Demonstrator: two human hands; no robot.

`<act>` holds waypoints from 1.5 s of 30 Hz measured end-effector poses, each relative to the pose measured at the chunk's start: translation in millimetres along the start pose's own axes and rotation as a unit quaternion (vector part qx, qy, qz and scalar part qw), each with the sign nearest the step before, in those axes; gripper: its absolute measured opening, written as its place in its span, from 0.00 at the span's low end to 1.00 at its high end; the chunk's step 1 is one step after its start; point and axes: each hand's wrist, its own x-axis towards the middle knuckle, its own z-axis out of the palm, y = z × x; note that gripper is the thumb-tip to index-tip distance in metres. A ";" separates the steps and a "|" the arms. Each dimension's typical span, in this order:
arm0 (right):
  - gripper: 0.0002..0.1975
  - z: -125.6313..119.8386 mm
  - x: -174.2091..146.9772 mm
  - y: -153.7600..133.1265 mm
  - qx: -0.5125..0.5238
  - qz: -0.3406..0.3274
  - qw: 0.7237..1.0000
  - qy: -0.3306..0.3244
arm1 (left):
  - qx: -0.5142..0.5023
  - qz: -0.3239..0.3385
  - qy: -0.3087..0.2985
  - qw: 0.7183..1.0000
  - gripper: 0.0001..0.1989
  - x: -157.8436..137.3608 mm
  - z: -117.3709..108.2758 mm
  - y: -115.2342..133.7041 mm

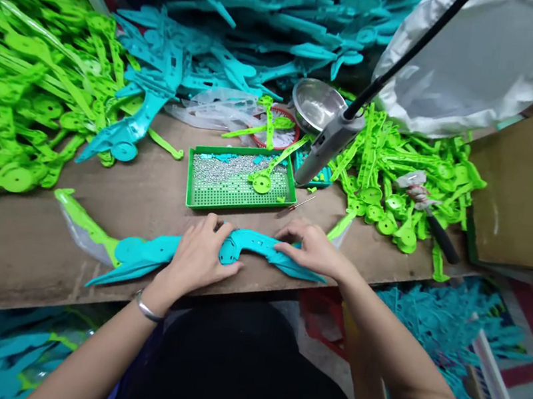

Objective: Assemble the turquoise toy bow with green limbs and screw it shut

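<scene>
Wooden bench [11, 247] (cluttered) | both hands' fingers [211, 231] pressing teal part [259, 247]

Left hand [200, 253]: palm down, fingers [214, 228] curled forward and bunched, pressing downward; thumb stretched toward the right.
Left wrist: straight, in line with the forearm, ringed by a thin metal bracelet [147, 307].
Left forearm: bare, rising from lower left toward upper right.
Right hand [312, 247]: palm down, fingers [291, 232] bent and pointing left, tips pressed down.
Right forearm: bare, running from lower right up to the left, elbow bent near the body.
Hand spacing: near each other, not touching.
</scene>
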 end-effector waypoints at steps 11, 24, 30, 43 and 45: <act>0.07 -24.8 2.5 -12.8 0.003 -0.045 0.994 0.103 | -0.014 -0.045 -0.007 0.999 0.21 7.8 7.9 10.6; 0.10 -82.9 6.3 15.6 -0.161 0.157 0.951 0.214 | 0.007 -0.009 0.023 1.000 0.27 4.8 12.8 7.2; 0.11 -129.4 68.8 33.3 -0.097 0.096 0.951 0.277 | 0.029 -0.008 0.062 0.998 0.20 4.9 22.7 3.7; 0.13 -108.5 217.5 15.2 -0.229 0.025 0.973 -0.015 | -0.011 -0.008 0.131 0.991 0.25 4.7 35.2 0.6; 0.10 -103.7 222.5 19.5 -0.236 0.035 0.971 -0.018 | -0.006 -0.001 0.131 0.991 0.26 5.3 36.2 -0.2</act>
